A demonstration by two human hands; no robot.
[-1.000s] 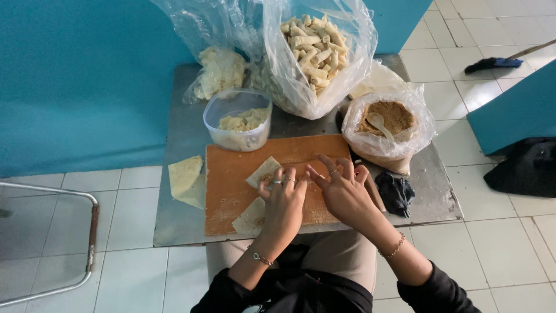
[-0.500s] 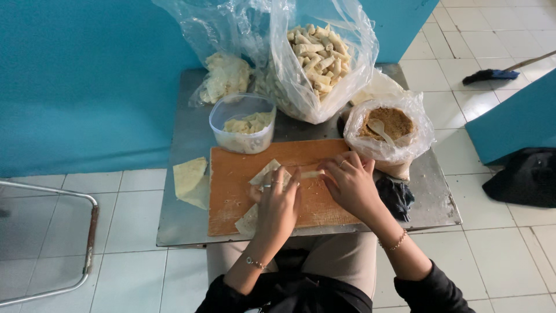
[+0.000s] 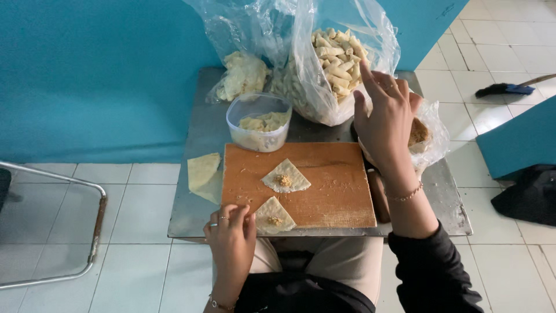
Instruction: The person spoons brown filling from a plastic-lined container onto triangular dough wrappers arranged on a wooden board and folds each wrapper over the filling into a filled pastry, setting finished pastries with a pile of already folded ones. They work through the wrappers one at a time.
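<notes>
On a metal table [image 3: 197, 211], a wooden board [image 3: 336, 185] carries two pastry wrappers, each with a dab of filling: one [image 3: 285, 177] mid-board, one [image 3: 274, 215] at the near edge, touched by the left hand [image 3: 231, 237]. The right hand [image 3: 385, 119] is raised with fingers spread just beside the clear bag of rolled pastries [image 3: 336, 55], above a bagged bowl of filling [image 3: 425, 136]. A plastic tub [image 3: 259, 123] stands behind the board, and spare wrappers [image 3: 204, 173] lie to its left.

A: What sits in the bag [image 3: 430, 134] behind the right hand [image 3: 387, 119]?

B: Mostly hidden; only a brown patch shows past the wrist.

A: And the two clear bags at the top?

B: Their tops run off the picture's edge (so does the metal frame [image 3: 69, 232] at left).

A: The dark heap [image 3: 530, 194] on the floor?

B: Cut off, too dim to identify.
</notes>
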